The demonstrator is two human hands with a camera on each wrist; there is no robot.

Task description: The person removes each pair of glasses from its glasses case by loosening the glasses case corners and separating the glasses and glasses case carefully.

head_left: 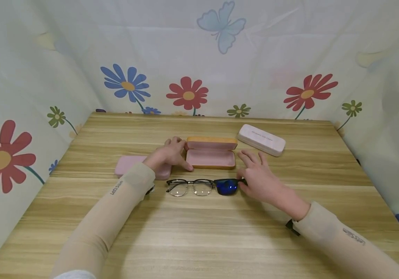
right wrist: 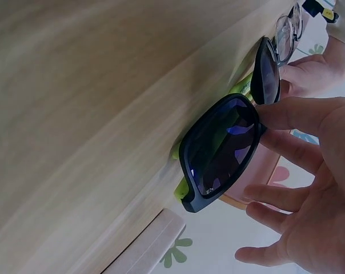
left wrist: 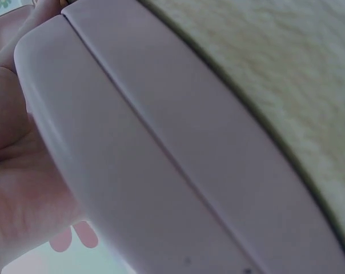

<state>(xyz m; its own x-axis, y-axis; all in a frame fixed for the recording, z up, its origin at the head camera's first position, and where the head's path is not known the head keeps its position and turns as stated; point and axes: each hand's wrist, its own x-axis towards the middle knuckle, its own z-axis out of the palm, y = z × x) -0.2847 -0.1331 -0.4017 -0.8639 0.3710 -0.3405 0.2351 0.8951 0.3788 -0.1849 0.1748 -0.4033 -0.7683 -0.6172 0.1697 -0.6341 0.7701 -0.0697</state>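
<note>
An orange glasses case with a pink lining stands open at mid-table. My left hand grips its left end, thumb at the front corner and fingers toward the back. In the right wrist view, my right hand pinches a pair of dark sunglasses at the bridge between thumb and index finger; the other fingers are spread. The sunglasses have blue-tinted lenses and green on the temples; in the head view the hand hides their right part. Clear eyeglasses with dark upper rims lie just left of them.
A closed pink glasses case lies under my left wrist, and fills much of the left wrist view. At the back right, a closed white glasses case lies at an angle. A flowered curtain hangs behind the wooden table.
</note>
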